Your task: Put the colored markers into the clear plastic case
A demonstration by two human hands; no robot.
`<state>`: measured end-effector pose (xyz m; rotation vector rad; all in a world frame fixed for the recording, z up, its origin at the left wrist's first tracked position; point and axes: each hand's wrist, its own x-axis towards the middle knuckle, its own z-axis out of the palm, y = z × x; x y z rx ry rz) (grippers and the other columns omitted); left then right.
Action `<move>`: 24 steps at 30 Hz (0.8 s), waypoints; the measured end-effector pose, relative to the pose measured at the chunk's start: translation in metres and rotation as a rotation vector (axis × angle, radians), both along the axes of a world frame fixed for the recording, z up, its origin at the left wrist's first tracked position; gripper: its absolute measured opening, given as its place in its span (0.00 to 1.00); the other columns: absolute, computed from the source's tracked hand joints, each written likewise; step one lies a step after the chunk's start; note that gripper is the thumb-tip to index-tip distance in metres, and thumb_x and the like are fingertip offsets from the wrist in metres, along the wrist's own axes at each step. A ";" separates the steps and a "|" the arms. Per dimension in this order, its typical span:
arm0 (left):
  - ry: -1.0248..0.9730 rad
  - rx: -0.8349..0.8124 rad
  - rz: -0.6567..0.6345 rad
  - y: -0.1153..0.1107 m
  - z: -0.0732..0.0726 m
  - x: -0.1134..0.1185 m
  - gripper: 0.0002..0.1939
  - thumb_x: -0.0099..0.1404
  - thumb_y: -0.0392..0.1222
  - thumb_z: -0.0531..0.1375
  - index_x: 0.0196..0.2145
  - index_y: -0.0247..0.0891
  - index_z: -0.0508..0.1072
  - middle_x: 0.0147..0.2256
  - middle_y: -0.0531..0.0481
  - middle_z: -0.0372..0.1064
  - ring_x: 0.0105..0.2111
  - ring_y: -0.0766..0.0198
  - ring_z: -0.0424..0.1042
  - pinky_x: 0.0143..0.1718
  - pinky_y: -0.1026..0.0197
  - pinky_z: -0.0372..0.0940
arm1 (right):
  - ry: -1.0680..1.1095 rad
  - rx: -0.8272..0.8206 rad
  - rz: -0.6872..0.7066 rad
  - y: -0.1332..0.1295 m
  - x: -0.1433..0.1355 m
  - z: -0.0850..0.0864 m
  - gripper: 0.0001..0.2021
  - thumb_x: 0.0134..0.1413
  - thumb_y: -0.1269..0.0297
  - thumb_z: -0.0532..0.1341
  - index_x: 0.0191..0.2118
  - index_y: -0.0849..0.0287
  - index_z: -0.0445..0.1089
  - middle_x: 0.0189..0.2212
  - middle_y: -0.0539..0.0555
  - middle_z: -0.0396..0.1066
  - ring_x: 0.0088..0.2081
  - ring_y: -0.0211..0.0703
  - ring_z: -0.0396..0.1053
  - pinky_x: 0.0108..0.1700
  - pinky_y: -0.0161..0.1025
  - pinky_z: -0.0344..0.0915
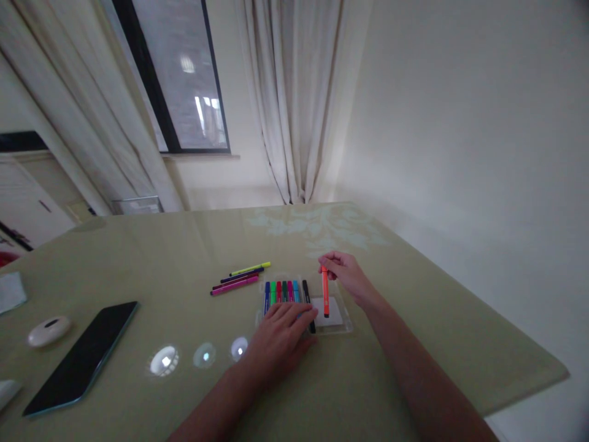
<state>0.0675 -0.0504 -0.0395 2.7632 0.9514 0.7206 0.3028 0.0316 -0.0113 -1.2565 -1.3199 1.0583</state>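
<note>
A clear plastic case (342, 328) lies on the table, with a row of several coloured markers (284, 290) in its left part and a white card (335, 312) in its right part. My left hand (288, 328) rests over the lower ends of the row, fingers spread. Beside its fingertips a black marker (307, 291) lies near the middle of the case. My right hand (343, 270) pinches an orange marker (326, 294) by its upper end, over the white card. Left of the case lie several loose markers (235, 284), among them yellow, dark blue and pink ones.
On the left of the table (184, 252) lie a dark tablet (83, 356), a white oval object (49, 331) and a pale cloth or paper (11, 291). Light reflections show on the glossy top. A wall and curtains (294, 98) stand beyond.
</note>
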 end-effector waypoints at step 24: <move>0.082 -0.002 -0.028 -0.003 -0.009 0.013 0.18 0.75 0.38 0.55 0.60 0.47 0.70 0.59 0.48 0.71 0.58 0.55 0.69 0.60 0.47 0.61 | -0.745 0.080 0.196 -0.005 -0.006 -0.017 0.10 0.49 0.68 0.69 0.40 0.57 0.83 0.35 0.54 0.80 0.34 0.43 0.71 0.37 0.37 0.64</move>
